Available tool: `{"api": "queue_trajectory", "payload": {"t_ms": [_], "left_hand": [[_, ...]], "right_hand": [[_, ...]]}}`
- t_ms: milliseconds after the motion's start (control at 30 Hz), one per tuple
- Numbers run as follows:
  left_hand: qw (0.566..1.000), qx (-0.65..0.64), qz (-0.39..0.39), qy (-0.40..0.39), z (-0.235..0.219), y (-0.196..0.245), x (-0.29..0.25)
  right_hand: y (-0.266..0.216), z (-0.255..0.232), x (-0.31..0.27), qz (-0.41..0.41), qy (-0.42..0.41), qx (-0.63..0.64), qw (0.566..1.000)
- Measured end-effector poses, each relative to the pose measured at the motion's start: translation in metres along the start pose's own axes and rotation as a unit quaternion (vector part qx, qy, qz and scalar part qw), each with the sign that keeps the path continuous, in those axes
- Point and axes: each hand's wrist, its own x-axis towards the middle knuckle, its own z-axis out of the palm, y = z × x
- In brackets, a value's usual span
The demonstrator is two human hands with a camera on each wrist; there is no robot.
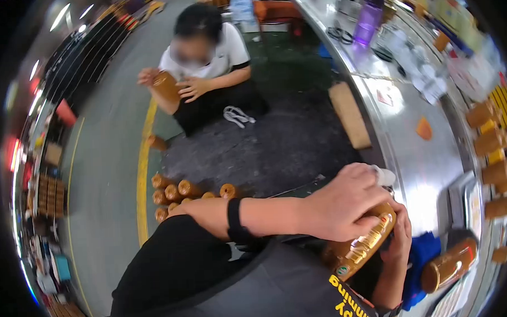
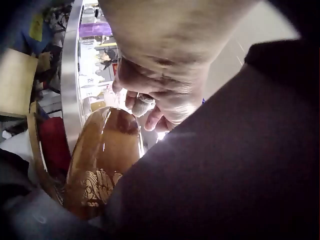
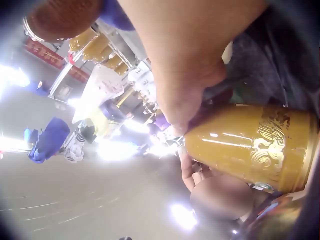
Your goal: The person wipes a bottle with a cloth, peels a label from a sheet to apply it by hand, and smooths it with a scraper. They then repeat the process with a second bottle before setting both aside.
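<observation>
An amber-brown bottle with raised gold lettering lies tilted against my apron. My right hand grips it from the far side, fingers curled over its rounded end. Across my body reaches my left arm, and my left hand is on the upper side of the bottle, thumb against the lettered face. A small white wad is pinched between the left fingers, at the bottle's rounded end. In the right wrist view the bottle lies sideways, showing a gold ornament, with left fingertips beside its narrower end.
A seated person opposite handles another brown bottle. Several brown bottles stand on the floor. To the right runs a steel table, with a purple bottle; another brown bottle lies by a blue cloth.
</observation>
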Motion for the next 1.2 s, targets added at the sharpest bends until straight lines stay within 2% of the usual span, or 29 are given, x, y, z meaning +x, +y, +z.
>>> {"api": "queue_trajectory", "payload": {"t_ms": [67, 133, 367, 467, 567, 667, 767, 867, 967, 1033, 1100, 1167, 1200], "left_hand": [[1.000, 0.026, 0.014, 0.008, 0.001, 0.003, -0.005], [0.998, 0.053, 0.031, 0.031, 0.001, 0.005, -0.008], [0.999, -0.028, -0.012, 0.031, -0.003, -0.001, -0.016], [0.997, 0.015, -0.002, 0.074, -0.003, -0.002, -0.015], [0.995, 0.029, 0.034, 0.086, 0.002, -0.004, -0.015], [0.995, 0.016, 0.037, 0.092, 0.004, -0.005, -0.016], [0.996, -0.051, 0.003, 0.070, 0.004, -0.006, -0.017], [0.998, -0.049, -0.036, 0.034, 0.001, -0.006, -0.014], [0.995, -0.004, 0.006, 0.095, 0.006, -0.004, -0.013], [0.998, -0.034, 0.011, 0.046, 0.003, -0.002, -0.013], [0.996, -0.087, -0.022, -0.005, 0.000, -0.003, -0.012], [0.990, -0.101, -0.089, -0.029, -0.007, -0.003, -0.012], [0.992, -0.083, -0.092, -0.023, -0.009, -0.003, -0.010]], "right_hand": [[0.010, -0.010, 0.000, 0.002, 0.015, 0.015, 1.000], [0.000, 0.002, 0.004, -0.009, -0.002, 0.001, 1.000], [-0.006, 0.013, 0.009, 0.001, -0.002, -0.012, 1.000], [-0.005, 0.009, 0.010, 0.011, -0.005, -0.022, 1.000], [-0.002, 0.008, 0.010, 0.019, 0.019, -0.026, 0.999], [-0.001, 0.010, 0.011, 0.019, 0.021, -0.028, 0.999], [-0.001, 0.010, 0.010, 0.020, 0.014, -0.018, 1.000], [-0.004, 0.011, 0.009, 0.026, 0.014, -0.003, 1.000], [-0.001, 0.014, 0.009, 0.020, 0.022, -0.013, 0.999], [-0.001, 0.011, 0.004, 0.012, 0.052, -0.064, 0.996], [0.004, 0.000, 0.006, 0.067, 0.032, -0.013, 0.997], [0.002, 0.007, 0.010, 0.025, 0.008, -0.033, 0.999], [-0.002, 0.009, 0.008, 0.025, 0.010, -0.031, 0.999]]}}
